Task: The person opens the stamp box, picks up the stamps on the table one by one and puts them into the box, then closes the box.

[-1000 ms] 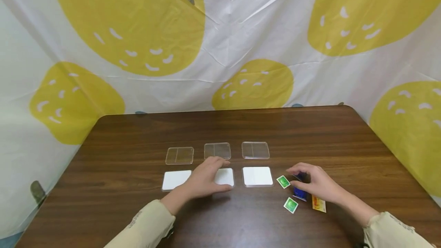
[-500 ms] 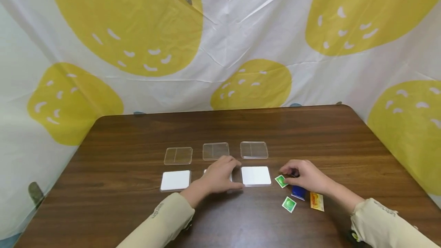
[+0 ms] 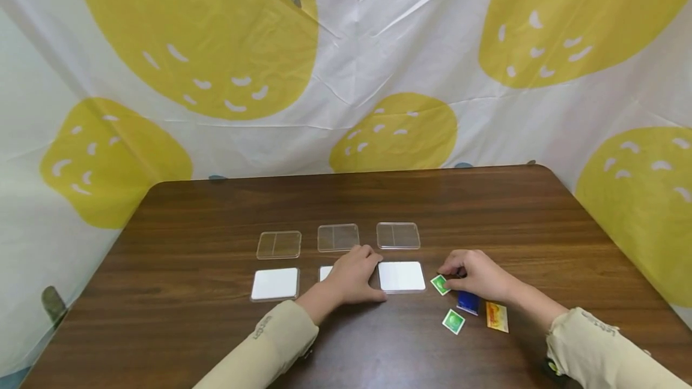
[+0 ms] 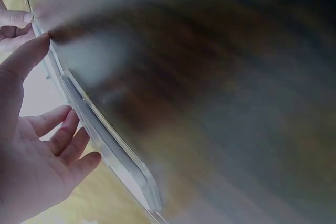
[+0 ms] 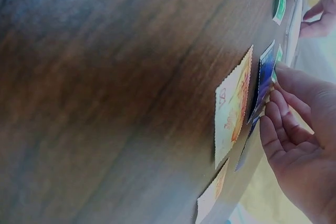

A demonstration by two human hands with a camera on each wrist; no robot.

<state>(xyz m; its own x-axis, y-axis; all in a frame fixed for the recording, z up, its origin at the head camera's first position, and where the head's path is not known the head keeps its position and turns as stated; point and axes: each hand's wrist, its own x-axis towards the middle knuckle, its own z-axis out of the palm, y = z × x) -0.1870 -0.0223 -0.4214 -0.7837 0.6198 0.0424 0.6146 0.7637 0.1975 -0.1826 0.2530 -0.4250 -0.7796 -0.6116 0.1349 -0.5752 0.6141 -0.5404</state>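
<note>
My right hand (image 3: 478,275) bends its thumb and index finger over a green stamp (image 3: 439,283), pinching at its edges while it lies on the table. A blue stamp (image 3: 468,302) is beneath that hand; a second blue stamp (image 5: 245,148) shows in the right wrist view. My left hand (image 3: 351,275) is spread over the middle clear case, its fingertips and thumb at the left end of the right case (image 3: 402,276), which carries a white insert. Whether they press on it I cannot tell. The middle case's white insert (image 3: 325,272) is mostly hidden.
Another green stamp (image 3: 453,321) and an orange stamp (image 3: 497,317) lie nearer me; a second orange stamp (image 5: 212,195) shows in the right wrist view. The left white-filled case (image 3: 275,284) sits leftward. Three clear lids (image 3: 279,245) line up behind. A patterned cloth (image 3: 259,143) hangs beyond the table.
My left hand has moved right, from the middle case to the right case's edge. My right hand has moved slightly left, and its thumb and finger have closed at the green stamp.
</note>
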